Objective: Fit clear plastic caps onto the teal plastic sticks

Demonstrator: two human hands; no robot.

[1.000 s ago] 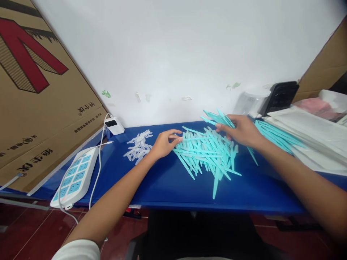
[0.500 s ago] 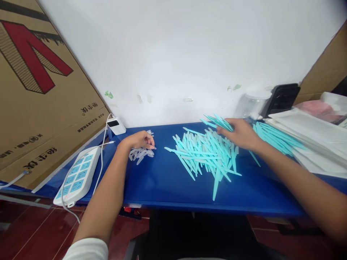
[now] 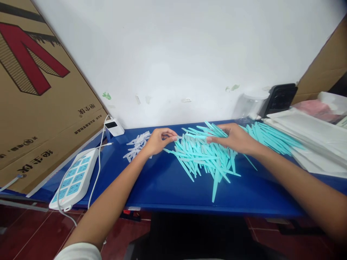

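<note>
Between finger and thumb, my left hand pinches a small clear cap, at the pale tip of a slim turquoise stick. My right hand is closed around a bunch of turquoise sticks, one of which points left toward the cap. These sticks resemble eyebrow razors. Under and in front of both hands lies a loose heap of turquoise sticks, many with pale ends. To the left of my left hand is a small pile of clear caps. The right palm and some fingers are hidden.
Right of the heap, more turquoise sticks lie roughly parallel beside white bags. A clear jar and a black phone-like object stand behind. On the left are a power strip, a cable, a white device and a carton.
My left hand has moved right from the pile of clear caps to the stick tip. My right hand has lowered slightly, turning one held stick toward the left hand.
</note>
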